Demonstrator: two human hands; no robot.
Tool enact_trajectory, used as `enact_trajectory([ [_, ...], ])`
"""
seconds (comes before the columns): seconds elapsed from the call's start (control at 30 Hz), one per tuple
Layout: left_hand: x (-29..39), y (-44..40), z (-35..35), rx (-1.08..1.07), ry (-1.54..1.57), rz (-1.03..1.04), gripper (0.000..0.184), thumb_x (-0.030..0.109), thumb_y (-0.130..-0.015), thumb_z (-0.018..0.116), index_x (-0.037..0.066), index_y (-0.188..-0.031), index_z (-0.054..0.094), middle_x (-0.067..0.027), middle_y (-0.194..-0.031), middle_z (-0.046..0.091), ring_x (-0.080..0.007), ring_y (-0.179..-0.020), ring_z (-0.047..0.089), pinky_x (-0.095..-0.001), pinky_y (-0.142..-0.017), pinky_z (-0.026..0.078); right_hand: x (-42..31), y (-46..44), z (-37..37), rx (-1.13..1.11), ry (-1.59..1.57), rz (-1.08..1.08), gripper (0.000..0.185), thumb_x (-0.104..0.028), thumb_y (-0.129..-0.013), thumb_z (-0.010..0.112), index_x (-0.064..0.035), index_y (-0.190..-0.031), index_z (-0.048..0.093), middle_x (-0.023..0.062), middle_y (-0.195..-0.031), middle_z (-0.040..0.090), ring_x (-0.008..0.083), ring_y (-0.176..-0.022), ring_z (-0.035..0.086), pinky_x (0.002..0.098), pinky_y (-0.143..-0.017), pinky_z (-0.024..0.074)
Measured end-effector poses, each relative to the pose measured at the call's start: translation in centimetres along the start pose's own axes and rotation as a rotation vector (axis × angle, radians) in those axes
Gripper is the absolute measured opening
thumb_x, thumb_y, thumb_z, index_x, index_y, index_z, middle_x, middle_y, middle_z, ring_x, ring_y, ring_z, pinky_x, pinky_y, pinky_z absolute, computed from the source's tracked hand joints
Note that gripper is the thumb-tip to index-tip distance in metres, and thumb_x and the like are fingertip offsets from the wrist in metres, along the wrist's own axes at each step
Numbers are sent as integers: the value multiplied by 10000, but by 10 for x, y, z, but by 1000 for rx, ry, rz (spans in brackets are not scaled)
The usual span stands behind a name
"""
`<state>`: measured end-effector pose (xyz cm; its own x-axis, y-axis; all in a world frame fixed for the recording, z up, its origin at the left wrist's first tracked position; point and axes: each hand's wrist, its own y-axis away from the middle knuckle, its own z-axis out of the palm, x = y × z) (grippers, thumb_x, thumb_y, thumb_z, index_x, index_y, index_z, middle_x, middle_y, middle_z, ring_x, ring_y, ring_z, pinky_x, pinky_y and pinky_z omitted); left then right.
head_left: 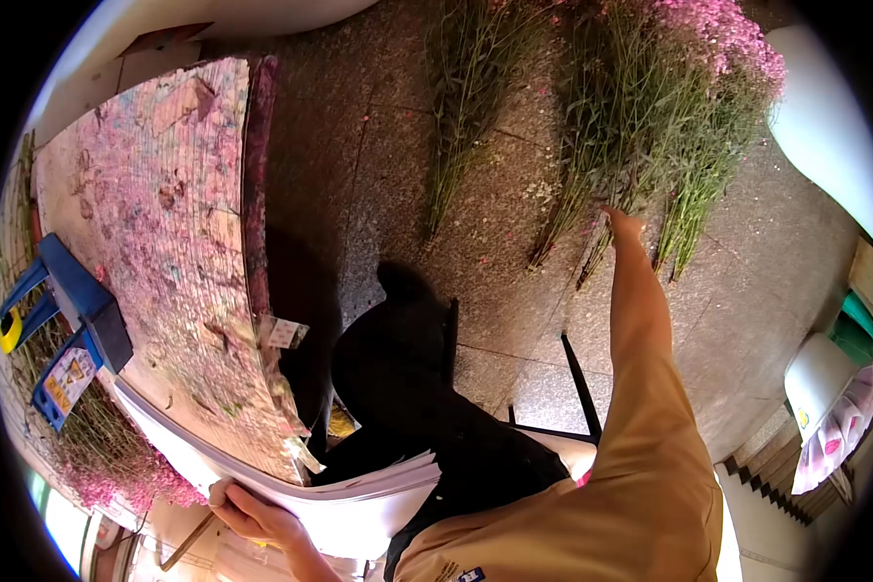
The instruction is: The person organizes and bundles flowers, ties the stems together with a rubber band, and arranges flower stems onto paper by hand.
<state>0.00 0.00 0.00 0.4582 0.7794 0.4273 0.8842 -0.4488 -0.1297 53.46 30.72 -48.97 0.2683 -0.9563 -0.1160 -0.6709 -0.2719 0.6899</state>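
My right hand (627, 226) reaches out to the floor, its fingers closed at the lower stems of a bunch of pink flowers (630, 126); thin stem ends stick out below the fingers. Pink blossoms (723, 39) lie at the far end of the green stems. Beside it on the left lies another bunch of green stems (466, 107), its top cut off by the view. Near my body, my left hand (257, 517) is curled at the edge of a stack of large white paper sheets (378, 500). The sheets lie along the near edge of the work table.
A worn table top (165, 194), stained pink, stands at the left. On it sits a blue tool (82, 301) with a yellow part. More pink flowers (116, 475) lie beyond. A black stool leg (582, 388) stands by my legs. White and green containers (820, 378) are at the right.
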Motion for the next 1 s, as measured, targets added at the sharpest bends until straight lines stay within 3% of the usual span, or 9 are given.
enact_trajectory([
  [0.07, 4, 1, -9, -30, -5, 124, 255, 259, -1055, 514, 20, -1075, 597, -69, -1033, 599, -168, -909, 565, -313, -813, 476, -8, 5, -16, -356, 90, 55, 1074, -426, -727, 867, 19, -1545, 333, 246, -1576, 367, 433, -1410, 410, 519, -1092, 430],
  [0.23, 5, -7, 9, -4, 14, 126, 199, 192, -1068, 473, 17, -997, 537, -61, -957, 515, -188, -862, 467, -348, -822, 412, -10, 54, -22, -300, 8, -3, 934, -391, -715, 860, 43, -1438, 459, 243, -1546, 388, 428, -1409, 406, 522, -1100, 405],
  [0.3, 8, -7, 11, -51, 43, 228, 168, 156, -1065, 487, 8, -1013, 545, -64, -954, 516, -192, -861, 464, -344, -824, 410, -5, 72, -41, -216, -97, -163, 749, -310, -762, 829, 63, -1342, 537, 254, -1442, 509, 406, -1257, 564, 495, -1020, 487],
  [0.37, 6, -7, 17, -57, 120, 244, 147, 117, -1058, 496, -9, -1010, 554, -76, -927, 513, -200, -843, 459, -342, -798, 414, 19, 54, -52, -479, -635, -264, 476, -191, -827, 762, 108, -1171, 624, 235, -1113, 702, 334, -916, 713, 429, -735, 572],
  [0.47, 8, -11, 21, -69, 140, 344, 122, 83, -1043, 513, -23, -1022, 571, -82, -904, 531, -191, -784, 469, -333, -697, 410, 0, 73, -99, -649, -480, -177, 254, -116, -892, 694, 75, -1055, 653, 189, -879, 712, 257, -698, 687, 373, -551, 516],
  [0.63, 13, -13, 20, -42, 247, 326, 41, -21, -937, 589, -19, -959, 623, -107, -824, 566, -203, -669, 498, -320, -597, 415, -59, 80, -203, -390, -75, -166, 101, -107, -919, 693, -18, -874, 676, 105, -668, 587, 202, -539, 503, 417, -481, 398],
  [0.8, 23, -17, 19, 18, 274, 434, 103, -13, -830, 652, 41, -915, 632, -102, -764, 572, -273, -656, 544, -393, -629, 459, -201, -10, -357, 68, 399, -683, 267, -183, -912, 676, -20, -700, 692, 130, -588, 629, 288, -469, 603, 478, -473, 470],
  [0.9, 16, -14, 14, 35, 263, 464, 143, 8, -820, 669, 53, -950, 632, -97, -772, 571, -286, -714, 565, -418, -700, 464, -305, 137, -467, 679, 617, -1151, 351, -318, -804, 715, 32, -778, 712, 279, -775, 692, 411, -740, 707, 515, -688, 547],
  [1.0, 3, -9, 2, -64, 333, 587, 273, 30, -813, 701, 64, -1080, 653, -96, -836, 567, -295, -829, 558, -445, -761, 433, -344, 301, -565, 785, 741, -1289, 328, -246, -770, 708, 44, -922, 703, 300, -960, 697, 438, -911, 691, 517, -797, 534],
])
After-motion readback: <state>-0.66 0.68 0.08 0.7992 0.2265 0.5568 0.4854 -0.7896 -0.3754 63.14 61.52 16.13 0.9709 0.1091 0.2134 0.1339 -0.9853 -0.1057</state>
